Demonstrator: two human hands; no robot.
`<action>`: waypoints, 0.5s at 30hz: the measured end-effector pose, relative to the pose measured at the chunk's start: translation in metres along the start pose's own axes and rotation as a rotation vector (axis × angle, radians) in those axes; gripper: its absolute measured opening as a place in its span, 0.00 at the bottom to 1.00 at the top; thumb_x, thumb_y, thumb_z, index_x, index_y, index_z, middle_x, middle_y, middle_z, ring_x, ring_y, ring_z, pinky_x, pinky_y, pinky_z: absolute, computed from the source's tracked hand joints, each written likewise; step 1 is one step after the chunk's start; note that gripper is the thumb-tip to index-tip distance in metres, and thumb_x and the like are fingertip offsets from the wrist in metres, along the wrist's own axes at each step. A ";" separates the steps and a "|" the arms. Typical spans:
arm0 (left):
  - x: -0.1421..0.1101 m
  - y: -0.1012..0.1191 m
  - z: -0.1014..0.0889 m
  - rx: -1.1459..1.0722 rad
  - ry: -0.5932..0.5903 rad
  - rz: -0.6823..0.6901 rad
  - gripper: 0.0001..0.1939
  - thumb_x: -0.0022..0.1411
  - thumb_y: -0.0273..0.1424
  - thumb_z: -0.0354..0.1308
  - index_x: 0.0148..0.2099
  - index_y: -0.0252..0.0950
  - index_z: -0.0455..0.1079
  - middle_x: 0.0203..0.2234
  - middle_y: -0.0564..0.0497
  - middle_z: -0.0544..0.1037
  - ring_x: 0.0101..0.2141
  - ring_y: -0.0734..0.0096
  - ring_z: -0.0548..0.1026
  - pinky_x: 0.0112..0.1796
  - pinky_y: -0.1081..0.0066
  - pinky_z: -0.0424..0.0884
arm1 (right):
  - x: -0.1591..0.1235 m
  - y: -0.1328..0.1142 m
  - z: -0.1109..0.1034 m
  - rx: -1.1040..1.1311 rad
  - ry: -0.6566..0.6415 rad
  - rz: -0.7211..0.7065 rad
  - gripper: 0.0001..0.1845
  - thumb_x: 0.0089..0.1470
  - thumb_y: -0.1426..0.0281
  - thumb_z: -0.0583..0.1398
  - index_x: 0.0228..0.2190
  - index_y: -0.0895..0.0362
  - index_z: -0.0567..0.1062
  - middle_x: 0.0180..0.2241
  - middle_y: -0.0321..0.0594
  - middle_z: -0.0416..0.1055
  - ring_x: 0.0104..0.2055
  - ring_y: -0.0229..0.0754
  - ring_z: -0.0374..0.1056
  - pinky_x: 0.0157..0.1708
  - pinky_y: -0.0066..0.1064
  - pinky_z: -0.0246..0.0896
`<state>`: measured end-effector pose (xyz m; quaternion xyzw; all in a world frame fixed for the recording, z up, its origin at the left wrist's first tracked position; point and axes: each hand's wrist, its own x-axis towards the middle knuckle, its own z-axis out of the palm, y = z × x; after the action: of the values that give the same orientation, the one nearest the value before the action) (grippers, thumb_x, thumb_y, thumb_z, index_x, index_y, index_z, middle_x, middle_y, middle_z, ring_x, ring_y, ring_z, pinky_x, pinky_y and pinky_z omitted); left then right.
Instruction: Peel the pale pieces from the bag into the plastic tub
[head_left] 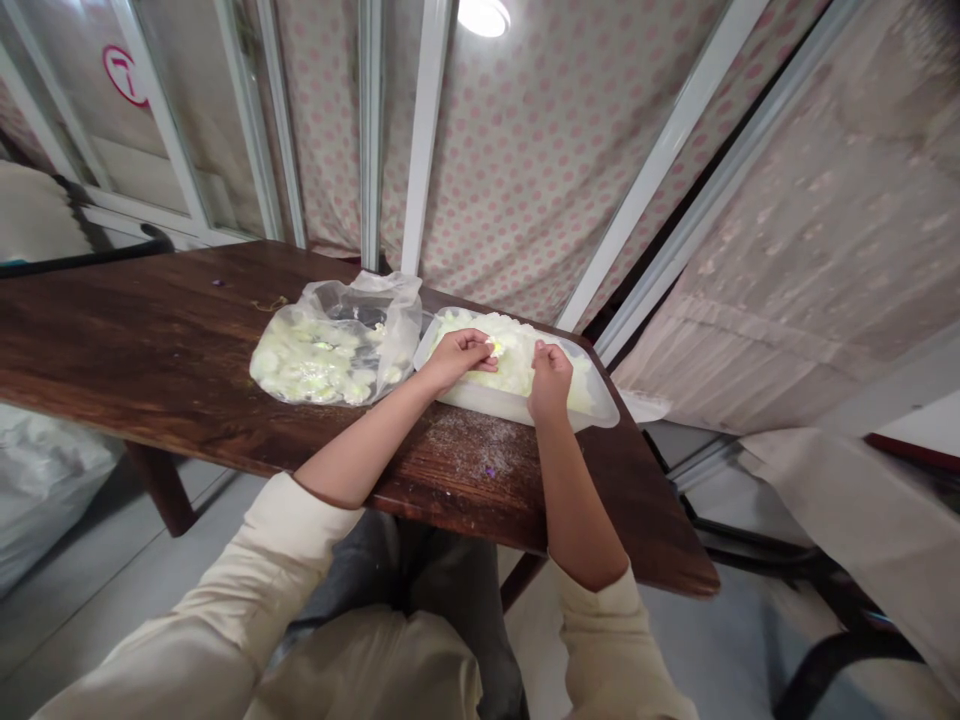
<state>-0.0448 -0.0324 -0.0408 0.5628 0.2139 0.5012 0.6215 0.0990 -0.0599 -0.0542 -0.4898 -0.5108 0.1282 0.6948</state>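
Between the thumb and fingers of my left hand [457, 358] is a small white flower-like piece [496, 347] with a yellow-green middle. My right hand [551, 376] is closed in a pinch just to the right of it; whatever is in those fingers is too small to make out. Both hands are over a translucent white plastic tub [491, 403], which holds many pale white and yellowish pieces [517, 335]. Left of the tub lies a clear plastic bag [322, 352] with similar whitish-green pieces inside, its mouth crumpled toward the tub.
Everything rests on a dark brown wooden table [150, 325]. Fine pale specks and a tiny purple bit [490, 471] lie near its front edge. A dotted curtain [525, 180] hangs behind glass panels. Beside the table are a large plastic bag [45, 480] and a dark chair frame [817, 610].
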 end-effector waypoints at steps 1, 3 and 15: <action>0.000 0.000 0.000 0.002 0.004 0.005 0.11 0.47 0.30 0.61 0.31 0.30 0.63 0.21 0.56 0.70 0.23 0.79 0.72 0.35 0.68 0.72 | 0.001 0.001 0.000 -0.014 0.030 0.018 0.16 0.49 0.57 0.55 0.22 0.56 0.61 0.19 0.29 0.51 0.23 0.32 0.50 0.25 0.26 0.49; 0.001 -0.001 0.000 0.016 -0.005 0.014 0.11 0.47 0.30 0.61 0.31 0.30 0.64 0.22 0.56 0.70 0.23 0.79 0.72 0.35 0.67 0.72 | 0.000 0.000 0.000 -0.075 0.046 0.006 0.15 0.46 0.58 0.58 0.31 0.55 0.65 0.22 0.30 0.57 0.26 0.33 0.55 0.29 0.27 0.53; 0.002 -0.006 -0.001 0.132 -0.022 0.129 0.15 0.44 0.34 0.63 0.31 0.30 0.64 0.22 0.55 0.70 0.24 0.79 0.73 0.33 0.72 0.70 | -0.005 -0.013 0.003 -0.133 -0.248 -0.135 0.11 0.47 0.61 0.58 0.25 0.57 0.72 0.28 0.38 0.71 0.32 0.39 0.65 0.36 0.32 0.58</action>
<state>-0.0425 -0.0294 -0.0464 0.6207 0.2027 0.5188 0.5518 0.0898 -0.0683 -0.0467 -0.4794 -0.6318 0.1065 0.5996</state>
